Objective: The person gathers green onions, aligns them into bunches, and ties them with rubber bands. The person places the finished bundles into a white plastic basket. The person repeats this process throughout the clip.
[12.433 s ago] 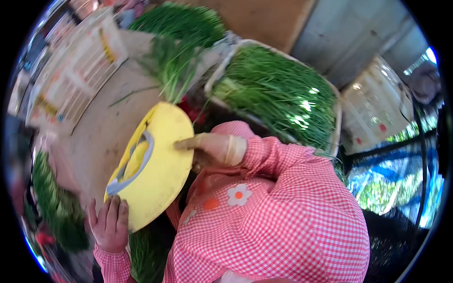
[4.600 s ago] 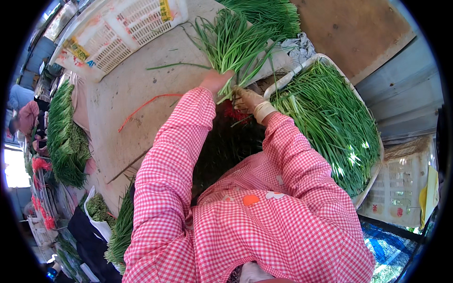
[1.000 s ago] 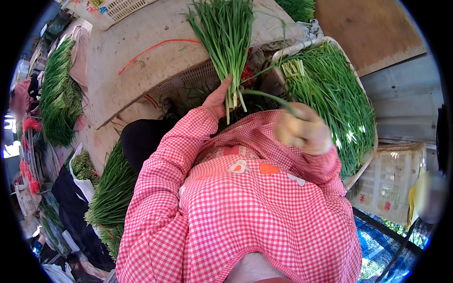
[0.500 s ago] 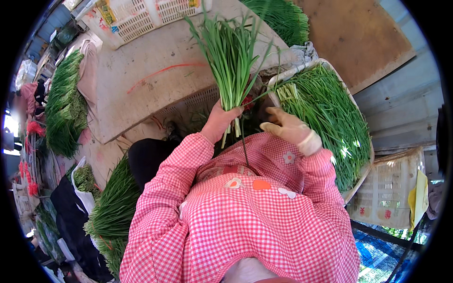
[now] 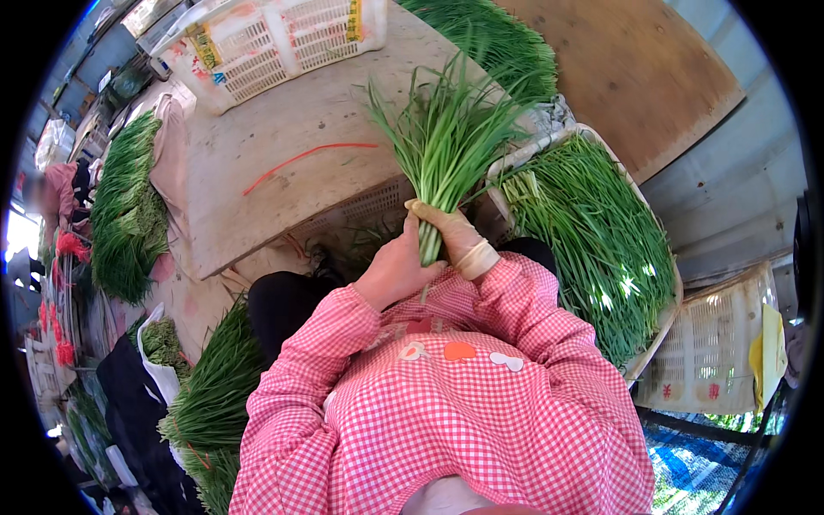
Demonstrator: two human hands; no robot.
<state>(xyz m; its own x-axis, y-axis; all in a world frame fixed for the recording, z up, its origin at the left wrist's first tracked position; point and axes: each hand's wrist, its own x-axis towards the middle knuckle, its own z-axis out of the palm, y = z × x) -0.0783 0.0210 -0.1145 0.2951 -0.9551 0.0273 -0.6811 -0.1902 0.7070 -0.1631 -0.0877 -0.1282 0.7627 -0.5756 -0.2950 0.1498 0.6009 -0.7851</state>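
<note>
Upright in front of me is a bunch of long green garlic chives, its pale stems pointing down toward my lap. My left hand, bare, closes around the lower stems. On my right hand is a pale glove; its fingers wrap the stems just above and beside the left hand. The leaf tips fan out over the table edge. A crate of loose garlic chives stands close to my right. Flat on the wooden table lies a red tie strip.
A white slatted crate sits at the table's far side. Heaps of chives lie at the far right, far left and near left. A brown board leans by the wall. A person is at the far left.
My right hand has moved left from beside the crate and closed on the stems with the left hand. The bunch has shifted slightly right and lower.
</note>
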